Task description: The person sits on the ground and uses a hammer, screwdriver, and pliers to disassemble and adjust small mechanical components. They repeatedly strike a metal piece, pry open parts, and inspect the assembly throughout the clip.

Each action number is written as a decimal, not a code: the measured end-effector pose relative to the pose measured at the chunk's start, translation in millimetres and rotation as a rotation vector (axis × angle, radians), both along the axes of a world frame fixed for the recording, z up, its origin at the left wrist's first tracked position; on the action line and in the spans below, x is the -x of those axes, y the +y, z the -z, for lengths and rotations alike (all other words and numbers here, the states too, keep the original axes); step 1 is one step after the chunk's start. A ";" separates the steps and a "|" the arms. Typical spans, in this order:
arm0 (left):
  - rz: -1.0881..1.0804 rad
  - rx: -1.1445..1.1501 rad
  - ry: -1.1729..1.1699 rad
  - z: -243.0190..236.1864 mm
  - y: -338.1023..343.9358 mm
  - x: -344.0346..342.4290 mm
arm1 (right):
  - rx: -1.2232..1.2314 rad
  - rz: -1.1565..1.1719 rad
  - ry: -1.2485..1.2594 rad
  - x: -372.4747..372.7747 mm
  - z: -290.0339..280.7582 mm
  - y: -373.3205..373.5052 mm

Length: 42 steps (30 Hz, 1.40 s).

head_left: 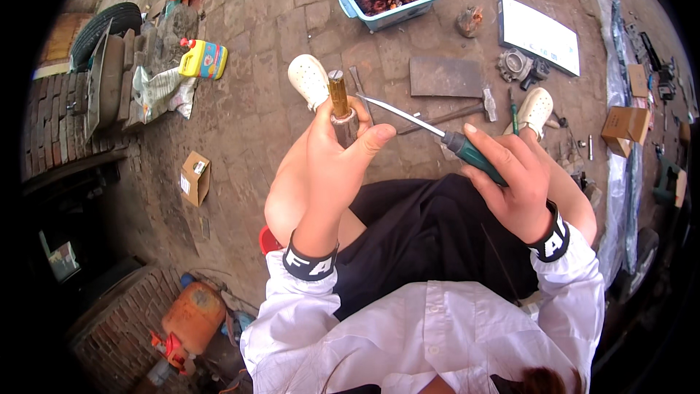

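My left hand (332, 168) is raised in front of my left knee, its fingers and thumb wrapped round a cylindrical metal part (337, 95). This part stands upright, with a brass-coloured upper end and a duller lower end partly hidden by the fingers. In my right hand (518, 186) is a screwdriver (408, 117) with a green handle, grey collar and bare steel shaft. It points left and away, its tip just right of the metal part; whether they touch I cannot tell.
A hammer (490, 104) and a flat metal plate (446, 76) lie ahead on the brick floor. Beyond are a blue tub (397, 20) of reddish-brown pieces, a white box (539, 36) and a cast metal part (515, 66). Far left stands a yellow jug (203, 60); a small cardboard box (195, 177) lies nearer.
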State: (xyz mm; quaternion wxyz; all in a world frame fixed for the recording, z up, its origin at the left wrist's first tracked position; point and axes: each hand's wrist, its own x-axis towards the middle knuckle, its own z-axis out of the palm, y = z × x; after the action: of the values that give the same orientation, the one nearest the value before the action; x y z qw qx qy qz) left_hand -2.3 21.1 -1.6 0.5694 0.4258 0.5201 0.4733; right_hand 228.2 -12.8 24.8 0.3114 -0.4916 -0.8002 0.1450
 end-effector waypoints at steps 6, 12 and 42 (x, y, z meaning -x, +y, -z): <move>0.250 0.198 -0.309 -5.9 0.1 -7.9 | 0.746 0.123 1.009 2.8 14.2 1.2; 0.258 0.104 -0.008 -9.5 -6.2 -22.3 | 0.403 0.014 0.379 -3.6 5.8 6.6; -0.052 -0.355 0.600 14.8 -1.9 -11.7 | 0.182 -0.060 0.198 6.1 9.9 -3.2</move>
State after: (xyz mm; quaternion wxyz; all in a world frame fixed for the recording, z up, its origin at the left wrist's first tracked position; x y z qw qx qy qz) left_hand 9.4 19.2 -16.4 0.2960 0.6251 0.5845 0.4242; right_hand 222.1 -16.0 14.9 0.3384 -0.4771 -0.7634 0.2741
